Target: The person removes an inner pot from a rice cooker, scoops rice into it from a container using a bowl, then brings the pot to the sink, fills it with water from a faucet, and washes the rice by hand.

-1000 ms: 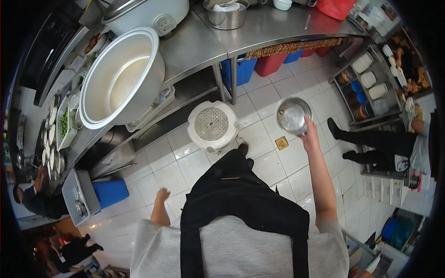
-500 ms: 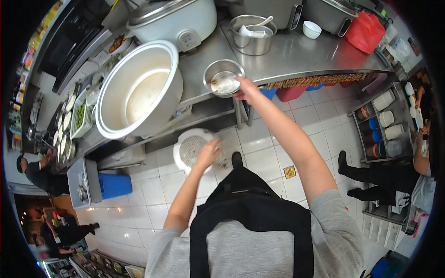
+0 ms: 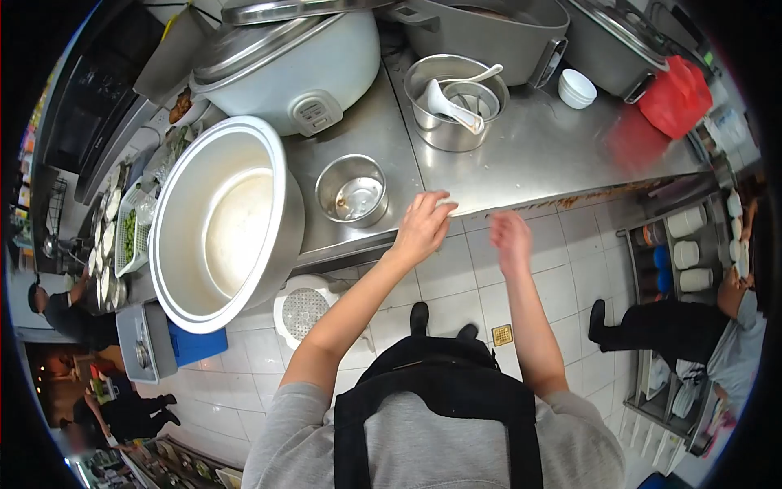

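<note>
My left hand (image 3: 423,225) hovers by the front edge of the steel counter with its fingers apart and nothing held. To its left, a small steel pot (image 3: 381,210) stands upright on the counter, with a little residue on its bottom. My right hand (image 3: 511,243), smeared by motion, is in front of the counter edge; its fingers are unclear. Farther back is a larger steel pot (image 3: 448,138) with a smaller steel container and white spoons (image 3: 456,110) inside. A big pale cooking pot (image 3: 285,220) sits left of the small pot.
A white rice cooker (image 3: 350,61) and grey cookers (image 3: 489,37) line the back. White bowls (image 3: 577,89) and a red bag (image 3: 675,98) are at right. Below are a white stool (image 3: 301,314) and a blue bin (image 3: 195,344). Co-workers (image 3: 680,326) stand on both sides.
My right hand has let go of the small steel pot and drawn away to the right. The pot now rests on the counter. My left hand has risen to the counter edge.
</note>
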`<control>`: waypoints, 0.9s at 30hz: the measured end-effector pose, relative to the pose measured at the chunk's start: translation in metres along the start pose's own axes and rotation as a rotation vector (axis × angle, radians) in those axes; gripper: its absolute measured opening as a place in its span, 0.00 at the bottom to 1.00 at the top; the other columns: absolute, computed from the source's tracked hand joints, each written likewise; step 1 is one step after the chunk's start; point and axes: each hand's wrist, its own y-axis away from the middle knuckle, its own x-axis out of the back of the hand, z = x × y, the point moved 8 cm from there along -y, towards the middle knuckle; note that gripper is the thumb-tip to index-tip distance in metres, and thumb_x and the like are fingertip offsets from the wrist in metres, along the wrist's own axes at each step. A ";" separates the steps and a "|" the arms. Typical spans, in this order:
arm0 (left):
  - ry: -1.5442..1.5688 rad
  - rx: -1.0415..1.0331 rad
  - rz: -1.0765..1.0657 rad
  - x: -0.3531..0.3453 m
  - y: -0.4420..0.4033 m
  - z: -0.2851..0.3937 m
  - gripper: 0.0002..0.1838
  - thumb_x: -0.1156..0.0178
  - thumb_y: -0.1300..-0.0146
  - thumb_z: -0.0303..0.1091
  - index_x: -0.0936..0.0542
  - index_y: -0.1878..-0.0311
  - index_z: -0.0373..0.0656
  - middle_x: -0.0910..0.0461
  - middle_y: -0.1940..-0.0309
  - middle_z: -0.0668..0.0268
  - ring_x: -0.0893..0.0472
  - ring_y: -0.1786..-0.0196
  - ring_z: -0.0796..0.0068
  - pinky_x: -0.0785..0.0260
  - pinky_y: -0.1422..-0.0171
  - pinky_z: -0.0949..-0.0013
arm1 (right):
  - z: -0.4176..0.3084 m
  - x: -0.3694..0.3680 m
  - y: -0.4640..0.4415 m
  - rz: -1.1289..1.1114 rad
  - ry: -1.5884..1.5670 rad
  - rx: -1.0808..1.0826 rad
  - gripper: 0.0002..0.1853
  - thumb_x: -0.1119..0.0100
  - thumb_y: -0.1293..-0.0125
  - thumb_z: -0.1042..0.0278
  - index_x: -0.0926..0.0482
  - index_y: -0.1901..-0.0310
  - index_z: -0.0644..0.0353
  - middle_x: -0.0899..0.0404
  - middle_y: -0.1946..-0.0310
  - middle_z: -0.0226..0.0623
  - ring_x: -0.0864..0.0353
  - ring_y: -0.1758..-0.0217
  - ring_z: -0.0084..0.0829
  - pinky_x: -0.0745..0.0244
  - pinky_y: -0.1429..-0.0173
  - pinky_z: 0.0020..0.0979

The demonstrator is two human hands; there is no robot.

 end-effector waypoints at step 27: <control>-0.560 0.264 -0.314 -0.072 -0.026 -0.045 0.47 0.53 0.50 0.68 0.48 0.34 0.46 0.47 0.36 0.53 0.52 0.32 0.50 0.59 0.31 0.46 | 0.270 0.148 -0.298 -0.023 -0.329 -0.458 0.19 0.53 0.43 0.41 0.31 0.57 0.43 0.28 0.63 0.22 0.29 0.61 0.24 0.38 0.64 0.35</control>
